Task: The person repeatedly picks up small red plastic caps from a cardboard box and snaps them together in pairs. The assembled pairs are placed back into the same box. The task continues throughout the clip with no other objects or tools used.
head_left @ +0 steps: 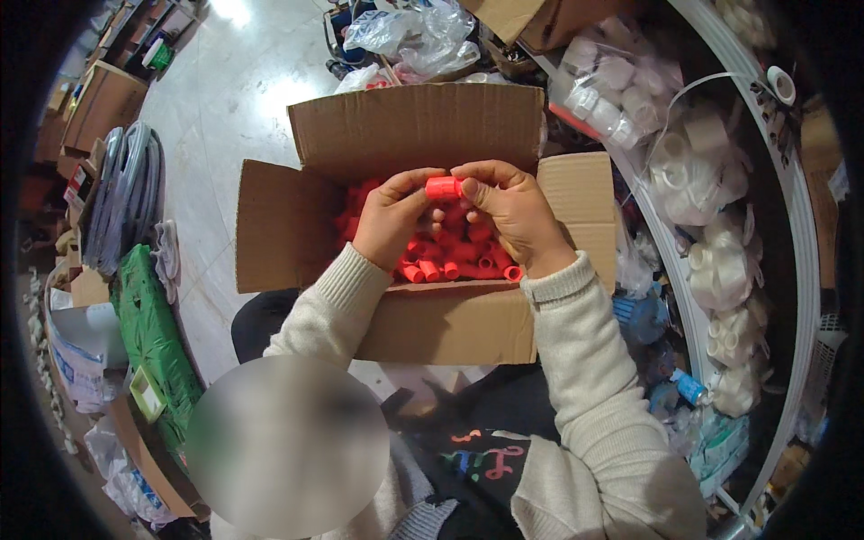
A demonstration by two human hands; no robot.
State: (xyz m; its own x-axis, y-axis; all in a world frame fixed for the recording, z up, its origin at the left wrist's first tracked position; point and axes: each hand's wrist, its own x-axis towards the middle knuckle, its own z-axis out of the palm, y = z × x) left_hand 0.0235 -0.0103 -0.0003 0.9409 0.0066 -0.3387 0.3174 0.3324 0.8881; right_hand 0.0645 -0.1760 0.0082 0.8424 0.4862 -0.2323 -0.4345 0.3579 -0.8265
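Between my two hands is a short red pipe fitting, held level above an open cardboard box. My left hand pinches its left end with thumb and forefinger. At the other end, the thumb and fingers of my right hand close on the same fitting. Below them, the box holds a heap of similar red fittings, partly hidden by my hands. All the box flaps are folded outward.
Shelving with bags of white pipe fittings runs along the right. Clear plastic bags lie beyond the box. On the left are coiled grey hoses, a green wrapped bundle and a pale tiled floor.
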